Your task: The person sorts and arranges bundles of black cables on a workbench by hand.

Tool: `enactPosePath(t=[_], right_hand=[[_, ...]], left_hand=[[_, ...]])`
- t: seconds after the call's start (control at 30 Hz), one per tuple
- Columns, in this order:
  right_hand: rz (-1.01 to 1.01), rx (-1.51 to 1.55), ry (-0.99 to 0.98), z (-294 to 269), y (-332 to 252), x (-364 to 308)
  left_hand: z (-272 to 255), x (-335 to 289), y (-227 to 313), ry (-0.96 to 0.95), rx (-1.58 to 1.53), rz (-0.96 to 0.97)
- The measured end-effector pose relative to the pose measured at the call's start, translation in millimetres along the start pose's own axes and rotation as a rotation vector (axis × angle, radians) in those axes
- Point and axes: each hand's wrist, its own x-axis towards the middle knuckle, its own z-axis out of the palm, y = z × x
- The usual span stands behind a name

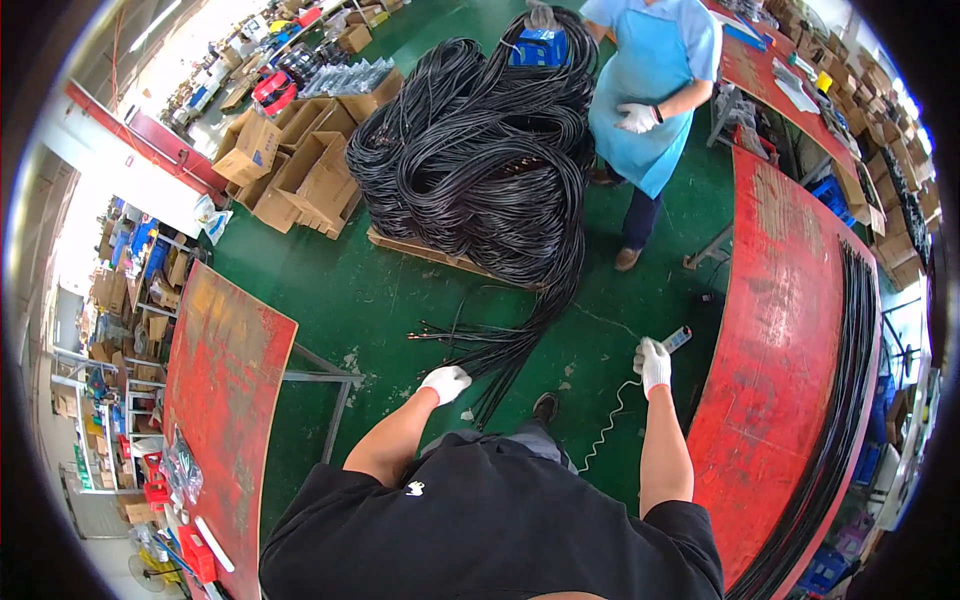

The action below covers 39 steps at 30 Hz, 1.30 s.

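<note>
My left hand (446, 384), in a white glove, is closed at the loose end of some black cables (520, 340), its fingers curled at their near edge. Those cables trail down from a big heap of black cable coils (480, 170). To the right, my right hand (652, 366), also gloved, grips a pale handheld controller (679, 338) with buttons. A white coiled cord (607, 430) hangs below that hand toward my legs. Loose cable ends with copper-coloured tips (415, 336) fan out beyond my left hand.
The heap rests on a wooden pallet (440, 254). Behind it, a co-worker in a blue apron (645, 100) has one gloved hand at a blue device (538, 48). Red tables (225, 370) flank me; the right one carries long black cables (850, 370). Cardboard boxes (318, 180) stand far left.
</note>
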Motion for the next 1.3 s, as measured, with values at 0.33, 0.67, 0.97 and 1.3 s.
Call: enactPosePath(t=[0.33, 0.67, 0.97, 1.3], right_hand=[[-0.569, 0.394, -0.276, 194, -315, 115], [-0.158, 0.597, -1.114, 261, -259, -59], [-0.601, 0.766, -1.057, 184, -236, -235], [-0.491, 0.686, -0.819, 203, -217, -422]], left_hand=[[54, -80, -98, 0.155, -0.072, -0.268], [21, -123, -10, 0.478, -0.287, 0.031], [-113, -104, 143, 0.624, -0.066, 1.105], [-25, -196, 152, -1.103, -0.446, 1.190]])
